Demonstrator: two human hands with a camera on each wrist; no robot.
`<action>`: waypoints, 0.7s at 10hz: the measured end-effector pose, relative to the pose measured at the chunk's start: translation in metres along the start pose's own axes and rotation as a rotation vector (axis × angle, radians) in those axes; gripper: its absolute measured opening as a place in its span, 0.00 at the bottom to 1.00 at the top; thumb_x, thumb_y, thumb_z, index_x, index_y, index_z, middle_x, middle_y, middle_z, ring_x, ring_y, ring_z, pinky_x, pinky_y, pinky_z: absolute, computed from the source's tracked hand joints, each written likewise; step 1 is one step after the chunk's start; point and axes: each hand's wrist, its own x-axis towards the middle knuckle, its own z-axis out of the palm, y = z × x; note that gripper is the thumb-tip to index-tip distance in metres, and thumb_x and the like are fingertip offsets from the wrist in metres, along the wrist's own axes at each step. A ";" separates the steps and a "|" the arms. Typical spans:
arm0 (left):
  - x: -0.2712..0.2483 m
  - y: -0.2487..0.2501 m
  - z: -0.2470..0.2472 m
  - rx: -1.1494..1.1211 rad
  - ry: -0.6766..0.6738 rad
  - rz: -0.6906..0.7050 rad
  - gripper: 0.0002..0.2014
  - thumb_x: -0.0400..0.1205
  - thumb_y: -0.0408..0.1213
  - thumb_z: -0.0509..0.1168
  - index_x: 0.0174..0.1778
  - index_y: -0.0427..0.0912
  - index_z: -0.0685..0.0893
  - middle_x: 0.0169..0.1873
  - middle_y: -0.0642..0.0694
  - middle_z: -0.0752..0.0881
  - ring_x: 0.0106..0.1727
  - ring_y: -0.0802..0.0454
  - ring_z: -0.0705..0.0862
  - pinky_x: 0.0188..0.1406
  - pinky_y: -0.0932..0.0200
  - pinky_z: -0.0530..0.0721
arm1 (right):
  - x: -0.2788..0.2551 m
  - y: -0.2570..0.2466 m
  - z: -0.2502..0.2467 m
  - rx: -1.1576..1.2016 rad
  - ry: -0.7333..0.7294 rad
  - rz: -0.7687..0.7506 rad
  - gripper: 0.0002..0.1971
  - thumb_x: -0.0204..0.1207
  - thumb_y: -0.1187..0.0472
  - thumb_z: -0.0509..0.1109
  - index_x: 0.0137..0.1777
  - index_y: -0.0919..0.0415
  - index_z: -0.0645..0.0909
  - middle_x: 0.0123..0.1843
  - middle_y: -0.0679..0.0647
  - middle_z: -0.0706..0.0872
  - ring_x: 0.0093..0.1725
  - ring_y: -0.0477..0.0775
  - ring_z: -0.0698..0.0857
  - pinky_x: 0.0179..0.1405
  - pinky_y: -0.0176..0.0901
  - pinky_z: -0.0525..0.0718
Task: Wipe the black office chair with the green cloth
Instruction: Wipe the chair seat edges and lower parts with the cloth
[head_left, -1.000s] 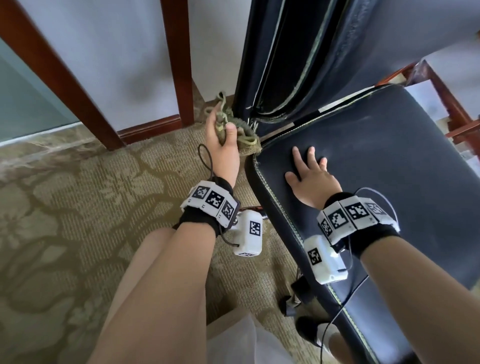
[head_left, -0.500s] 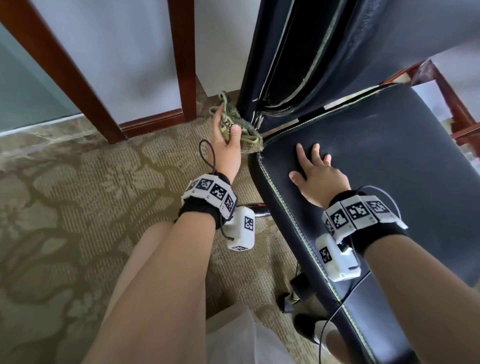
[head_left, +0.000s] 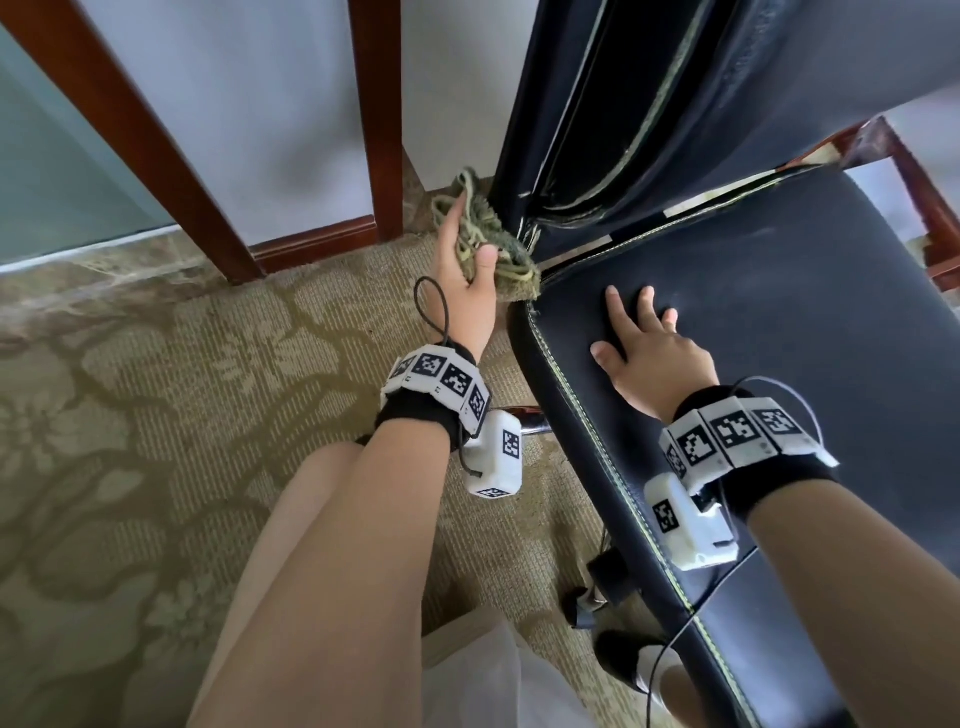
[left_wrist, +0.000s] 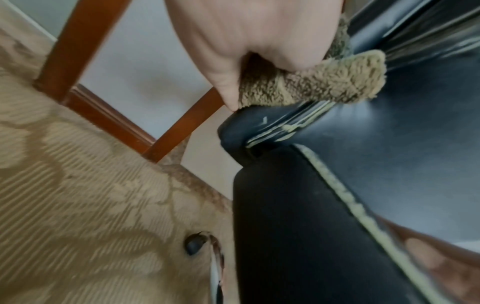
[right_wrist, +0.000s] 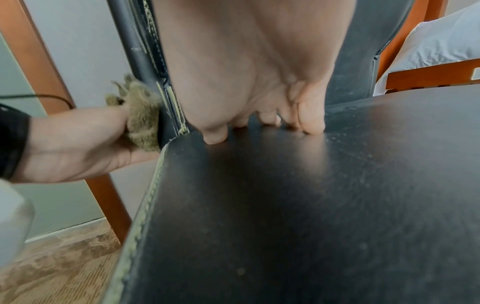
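The black office chair (head_left: 779, 291) fills the right of the head view, its seat below and its backrest (head_left: 649, 93) rising at top. My left hand (head_left: 465, 270) grips the bunched green cloth (head_left: 498, 249) and holds it against the backrest's left edge, just above the seat's back corner. In the left wrist view the fuzzy cloth (left_wrist: 311, 86) sticks out from under my fingers onto the chair's edge (left_wrist: 259, 123). My right hand (head_left: 649, 348) lies flat on the seat with its fingers spread; the right wrist view shows its fingertips (right_wrist: 311, 127) pressing the seat (right_wrist: 285, 205).
Patterned beige carpet (head_left: 156, 467) covers the floor to the left. Dark red wooden frame posts (head_left: 374, 119) and a pale wall stand behind the chair. A chair caster (left_wrist: 193, 244) sits under the seat. Wooden furniture with white bedding (right_wrist: 436, 45) lies beyond the chair at right.
My left hand has carried the cloth a little upward along the backrest's left edge. The right hand stays flat on the seat in about the same place.
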 end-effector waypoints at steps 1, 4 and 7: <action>-0.004 -0.005 -0.002 -0.003 -0.028 -0.122 0.23 0.85 0.30 0.57 0.77 0.43 0.64 0.62 0.41 0.78 0.57 0.46 0.80 0.56 0.59 0.80 | -0.001 0.000 0.000 0.013 0.002 0.003 0.30 0.85 0.43 0.45 0.82 0.44 0.37 0.85 0.52 0.40 0.83 0.63 0.47 0.68 0.60 0.71; -0.005 -0.017 -0.007 0.206 -0.092 -0.244 0.24 0.88 0.38 0.53 0.81 0.46 0.57 0.58 0.25 0.81 0.46 0.29 0.83 0.38 0.52 0.78 | 0.000 0.001 0.002 0.011 0.015 -0.001 0.30 0.85 0.43 0.44 0.82 0.44 0.37 0.85 0.52 0.40 0.83 0.62 0.47 0.68 0.60 0.71; 0.000 0.008 0.002 -0.012 0.075 0.138 0.21 0.84 0.33 0.59 0.74 0.37 0.68 0.68 0.47 0.74 0.62 0.72 0.76 0.64 0.71 0.74 | 0.000 0.002 0.002 0.019 0.028 -0.009 0.30 0.85 0.43 0.44 0.82 0.44 0.37 0.85 0.52 0.40 0.83 0.62 0.47 0.67 0.59 0.72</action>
